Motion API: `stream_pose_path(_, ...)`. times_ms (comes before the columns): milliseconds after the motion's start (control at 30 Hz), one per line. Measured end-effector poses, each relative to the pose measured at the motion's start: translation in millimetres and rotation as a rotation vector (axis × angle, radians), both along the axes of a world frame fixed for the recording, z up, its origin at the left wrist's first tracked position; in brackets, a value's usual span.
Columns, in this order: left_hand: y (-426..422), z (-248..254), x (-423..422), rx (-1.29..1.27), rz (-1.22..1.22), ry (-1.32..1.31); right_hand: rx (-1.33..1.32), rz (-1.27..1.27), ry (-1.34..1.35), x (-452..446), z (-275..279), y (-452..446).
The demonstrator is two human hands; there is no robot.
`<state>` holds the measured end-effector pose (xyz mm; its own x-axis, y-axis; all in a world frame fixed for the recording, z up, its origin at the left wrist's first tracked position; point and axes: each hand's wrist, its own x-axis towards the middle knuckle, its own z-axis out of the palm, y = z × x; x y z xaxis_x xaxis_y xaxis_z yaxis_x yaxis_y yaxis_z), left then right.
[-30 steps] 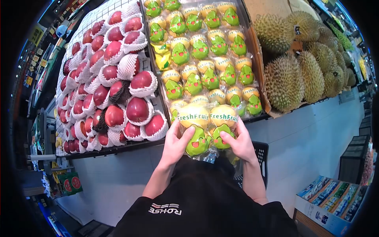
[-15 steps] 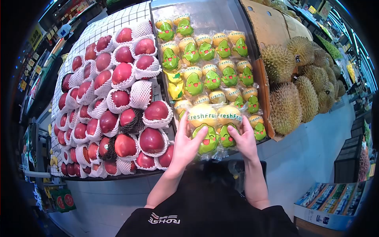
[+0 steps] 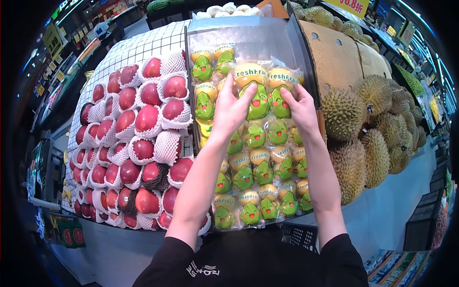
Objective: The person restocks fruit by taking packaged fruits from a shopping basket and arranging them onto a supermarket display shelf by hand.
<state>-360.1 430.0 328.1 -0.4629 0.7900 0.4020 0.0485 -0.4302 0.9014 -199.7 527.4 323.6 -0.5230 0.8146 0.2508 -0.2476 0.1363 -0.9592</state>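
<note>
Two clear packs of yellow fruit, each with a green smiling figure and "FreshFruit" lettering, are held side by side above the middle of the dark tray (image 3: 191,36). My left hand (image 3: 232,107) is closed on the left pack (image 3: 258,98), thumb on its front. The right pack (image 3: 280,100) is gripped by my right hand (image 3: 302,107), its thumb also in front. Rows of similar packs (image 3: 263,172) lie in the tray below and beside my hands. The packs directly behind the held ones are hidden.
Red fruits (image 3: 146,117) in white foam nets fill the stand at left. Spiky durians (image 3: 342,115) are piled at right beside a cardboard sheet (image 3: 332,57). White-wrapped items (image 3: 229,9) sit beyond the tray. A black perforated basket (image 3: 299,235) is near my body.
Both hands have carried the two packs forward, from the tray's near edge to over its farther rows. The view has shifted, showing more of the tray's far end.
</note>
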Motion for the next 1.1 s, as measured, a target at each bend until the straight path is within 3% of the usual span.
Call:
stream_pose_path(67, 39, 2, -22, -0.077, 0.087, 0.104, 0.122, -0.067, -0.04, -18, 4, 45)
stream_pose_path(167, 81, 15, -42, -0.13, 0.095, 0.105, 0.1, -0.003, 0.016, -46, 13, 94)
stream_pose_path(267, 128, 5, -64, -0.129, 0.435, 0.308, 0.088, -0.017, -0.084, -71, 25, 130)
stream_pose_path(300, 127, 20, -60, -0.235, 0.442, 0.357, 0.094, 0.005, -0.096, -80, 20, 147)
stream_pose_path(467, 169, 1, -83, -0.268, 0.548, 0.535, 0.023, 0.087, -0.1, -113, -13, 204)
stream_pose_path(533, 169, 8, -76, -0.367, 0.56, 0.58, -0.054, 0.068, -0.116, -119, -20, 210)
stream_pose_path(767, 200, -32, -96, -0.221, 0.648, 0.802, 0.118, -0.079, -0.208, -118, -17, 205)
stream_pose_path(867, 181, -9, -74, -0.551, 0.615, 0.936, 0.249, -0.143, -0.189, -127, -39, 222)
stream_pose_path(967, 174, -10, -62, -0.599, 0.592, 1.028, 0.214, -0.134, -0.204, -127, -46, 231)
stream_pose_path(1067, 169, -29, -67, -0.454, 0.895, 1.551, 0.163, -0.109, -0.314, -117, -33, 225)
stream_pose_path(1100, 172, -34, -70, -0.429, 0.867, 1.489, 0.17, -0.105, -0.332, -117, -34, 226)
